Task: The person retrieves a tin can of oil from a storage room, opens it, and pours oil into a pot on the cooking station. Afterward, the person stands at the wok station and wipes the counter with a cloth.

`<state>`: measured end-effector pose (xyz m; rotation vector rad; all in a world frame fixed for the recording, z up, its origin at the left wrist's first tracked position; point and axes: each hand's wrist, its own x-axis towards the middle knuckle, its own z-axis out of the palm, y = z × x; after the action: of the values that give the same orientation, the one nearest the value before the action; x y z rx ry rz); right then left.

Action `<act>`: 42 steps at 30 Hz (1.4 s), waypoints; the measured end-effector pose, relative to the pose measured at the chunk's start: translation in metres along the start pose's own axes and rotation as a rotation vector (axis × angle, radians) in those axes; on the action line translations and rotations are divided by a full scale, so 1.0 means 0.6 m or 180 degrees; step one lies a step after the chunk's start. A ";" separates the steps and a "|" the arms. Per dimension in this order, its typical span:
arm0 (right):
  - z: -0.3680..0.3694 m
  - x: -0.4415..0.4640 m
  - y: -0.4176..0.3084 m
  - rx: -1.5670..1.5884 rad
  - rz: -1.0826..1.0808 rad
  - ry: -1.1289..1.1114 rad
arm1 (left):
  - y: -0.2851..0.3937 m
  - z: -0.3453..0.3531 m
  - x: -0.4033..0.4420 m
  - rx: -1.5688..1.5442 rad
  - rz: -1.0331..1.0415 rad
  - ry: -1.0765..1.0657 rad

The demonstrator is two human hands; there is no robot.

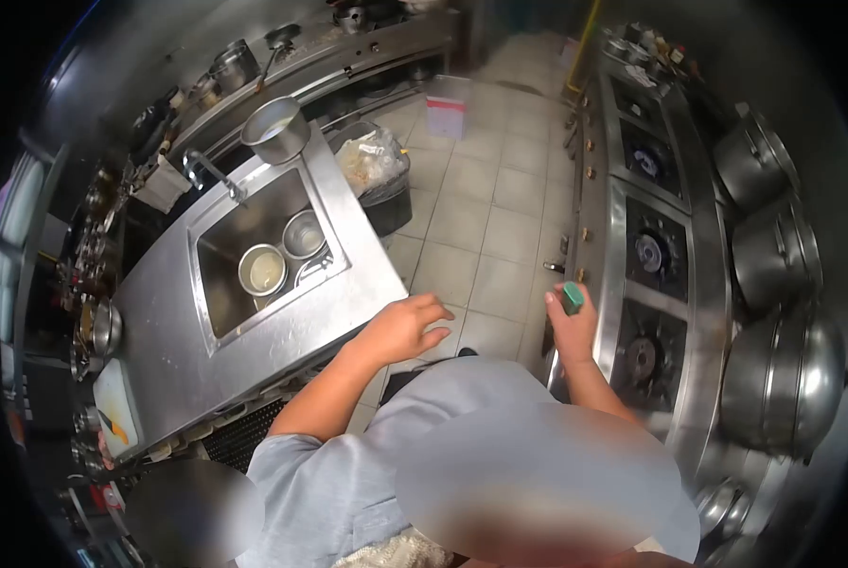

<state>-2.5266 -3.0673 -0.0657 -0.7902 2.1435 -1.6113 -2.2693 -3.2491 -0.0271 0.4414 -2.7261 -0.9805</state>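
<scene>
In our right hand we hold a green object, thumb and fingers closed around it, near the front of the stove on the right. Our left hand grips nothing, its fingers loose and bent, by the near right corner of the counter; we cannot tell whether they touch. In the sink on the left sit two bowls.

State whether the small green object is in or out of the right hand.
In: the right hand is curled around the small green object.
</scene>
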 end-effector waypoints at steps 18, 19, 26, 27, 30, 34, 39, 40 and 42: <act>0.213 0.845 0.107 -0.0824 -0.0121 -0.0405 | -0.517 -0.097 0.605 -0.0423 -0.1276 -0.0006; 0.214 0.890 0.118 -0.0891 -0.0271 -0.0210 | -0.543 -0.105 0.655 -0.0428 -0.1254 -0.0041; 0.259 1.262 0.288 -0.0855 0.0540 0.0119 | -0.785 -0.029 0.910 -0.0684 -0.1709 -0.0403; 0.291 1.326 0.315 -0.1055 0.0511 0.0078 | -0.821 -0.009 0.930 -0.0650 -0.1947 -0.0393; 0.469 1.597 0.423 -0.1485 0.0100 -0.0135 | -0.938 0.092 0.978 -0.0545 -0.3155 -0.0422; 0.701 1.860 0.356 0.0055 -0.0500 -0.0652 | -1.006 0.172 1.018 -0.0868 -0.3788 -0.0698; 0.876 2.031 0.133 0.1793 -0.2537 -0.0340 | -1.066 0.195 1.101 -0.0444 -0.3704 -0.1577; 0.896 2.049 0.157 0.1944 -0.2834 -0.0468 | -1.087 0.184 1.114 -0.0388 -0.3727 -0.1656; 0.939 2.071 0.211 0.2204 -0.3284 -0.0889 | -1.121 0.168 1.108 -0.0384 -0.3816 -0.1378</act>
<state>-3.2068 -4.2366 -0.2835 -1.8419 0.8119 -2.2710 -2.7797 -3.9144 -0.4756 2.1806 -2.5530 -1.5767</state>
